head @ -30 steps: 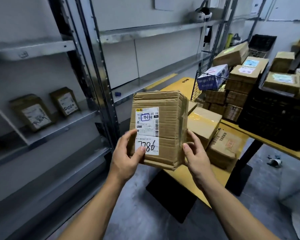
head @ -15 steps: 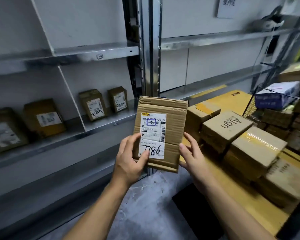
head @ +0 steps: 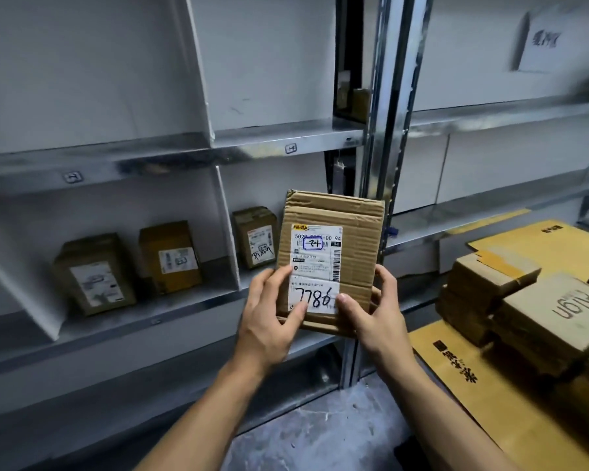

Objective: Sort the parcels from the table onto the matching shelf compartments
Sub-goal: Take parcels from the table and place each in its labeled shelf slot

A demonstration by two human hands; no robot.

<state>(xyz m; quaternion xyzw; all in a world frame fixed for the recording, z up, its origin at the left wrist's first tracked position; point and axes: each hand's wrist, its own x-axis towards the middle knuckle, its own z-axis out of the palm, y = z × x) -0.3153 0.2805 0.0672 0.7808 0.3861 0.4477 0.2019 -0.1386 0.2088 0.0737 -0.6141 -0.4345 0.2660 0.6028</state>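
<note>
I hold a brown cardboard parcel (head: 354, 232) upright in front of the metal shelf (head: 170, 311). Its white label carries a handwritten "7786" and a blue boxed mark. My left hand (head: 269, 317) grips its lower left edge, thumb on the label. My right hand (head: 374, 314) grips its lower right edge, thumb beside the number. The parcel hangs before the shelf compartment where one small parcel (head: 256, 236) stands. Two more parcels (head: 170, 256) (head: 94, 275) stand in the compartment to the left.
White slanted dividers (head: 227, 226) split the shelf levels; small tags (head: 290, 148) mark the upper shelf edge. A steel upright (head: 385, 130) rises behind the parcel. At right, the yellow table (head: 456, 379) carries several stacked cardboard boxes (head: 551, 317). Grey concrete floor lies below.
The view has swung left toward the shelf. The parcel moved with both hands closer to the compartments, and my right thumb has come onto the parcel's front by the label.
</note>
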